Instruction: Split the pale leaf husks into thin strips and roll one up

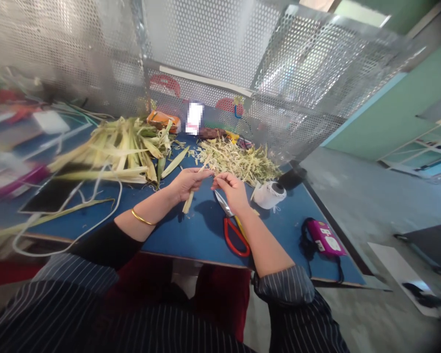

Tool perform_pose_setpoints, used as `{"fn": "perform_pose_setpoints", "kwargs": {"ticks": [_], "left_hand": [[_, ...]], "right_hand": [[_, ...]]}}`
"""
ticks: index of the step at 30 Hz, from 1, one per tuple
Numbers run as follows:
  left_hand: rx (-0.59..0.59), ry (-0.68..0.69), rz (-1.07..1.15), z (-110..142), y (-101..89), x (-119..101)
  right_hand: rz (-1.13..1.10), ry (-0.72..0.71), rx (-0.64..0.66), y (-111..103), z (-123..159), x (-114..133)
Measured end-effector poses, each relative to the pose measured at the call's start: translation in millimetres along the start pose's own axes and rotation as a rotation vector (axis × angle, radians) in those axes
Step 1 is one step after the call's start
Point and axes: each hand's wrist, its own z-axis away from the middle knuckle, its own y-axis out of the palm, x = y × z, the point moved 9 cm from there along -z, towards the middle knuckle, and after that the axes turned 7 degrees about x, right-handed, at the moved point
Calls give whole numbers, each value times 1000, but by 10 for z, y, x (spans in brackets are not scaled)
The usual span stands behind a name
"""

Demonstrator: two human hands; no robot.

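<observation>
My left hand (188,184) is closed around a folded strip of pale dried husk (188,203), whose lower end sticks out below the fingers. Close beside it, my right hand (231,187) pinches at the strip's upper end; what lies between its fingertips is too small to make out. Under the right wrist lie scissors (232,234) with red handles, blades pointing toward the hands. Right of that hand is a cone of white thread (269,195). A heap of small husk pieces (238,159) spreads just beyond both hands.
A bundle of long husk leaves (121,147) lies left on the blue table (165,230). A white cable (91,230) loops over the front edge. A purple packet (325,238) sits at right. Perforated metal sheets (213,39) stand behind.
</observation>
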Motion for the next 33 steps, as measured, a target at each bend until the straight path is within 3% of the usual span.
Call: {"fn": "perform_pose_setpoints", "kwargs": {"ticks": [5, 9, 13, 17, 20, 24, 28, 31, 33], "left_hand": [[-105, 26, -76, 9, -93, -57], [-187, 119, -126, 13, -214, -200], [-235, 162, -124, 34, -297, -321], [-301, 183, -126, 96, -339, -427], [-311, 222, -135, 130, -327, -493], [-311, 256, -183, 136, -326, -517], [-370, 286, -249, 155, -388, -564], [-396, 315, -277, 173, -414, -616], [-411, 326, -301, 181, -422, -632]], "right_hand": [[116, 31, 47, 54, 18, 33], [420, 69, 148, 20, 110, 217], [810, 133, 182, -184, 428, 419], [1137, 338, 225, -364, 942, 334], [1353, 418, 256, -311, 1233, 235], [1509, 397, 230, -140, 1273, 190], [1333, 492, 181, -249, 1175, 78], [831, 535, 39, -402, 1169, 19], [379, 489, -35, -372, 1180, 23]]}}
